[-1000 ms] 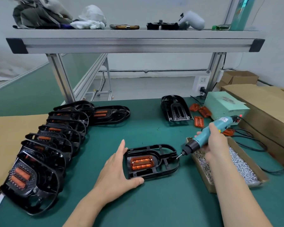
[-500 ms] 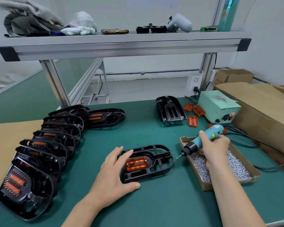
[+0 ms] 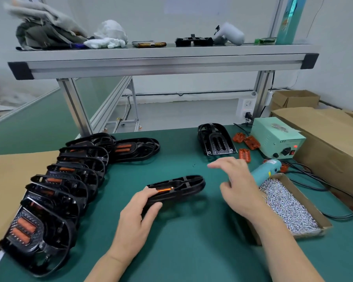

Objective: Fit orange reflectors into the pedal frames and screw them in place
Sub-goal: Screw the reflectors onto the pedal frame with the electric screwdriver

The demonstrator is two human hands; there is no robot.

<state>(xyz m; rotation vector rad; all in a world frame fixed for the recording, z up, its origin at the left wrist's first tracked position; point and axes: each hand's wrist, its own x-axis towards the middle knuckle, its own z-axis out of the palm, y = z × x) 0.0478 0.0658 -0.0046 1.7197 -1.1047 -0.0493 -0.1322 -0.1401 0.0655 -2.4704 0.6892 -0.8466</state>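
My left hand grips the near end of a black pedal frame and holds it tilted off the green mat; a sliver of its orange reflector shows. My right hand hovers open just right of the frame, fingers spread. The teal electric screwdriver lies behind that hand on the edge of the screw box. An empty black pedal frame stands at the back. Loose orange reflectors lie beside it.
A row of finished pedal frames with reflectors runs along the left. A pale green power unit and its cables sit at the right, with brown cardboard boxes beyond. An aluminium shelf spans overhead.
My right hand has let go of the screwdriver, which now rests on the screw box. My left hand has closed on the pedal frame and lifted it from flat to tilted.
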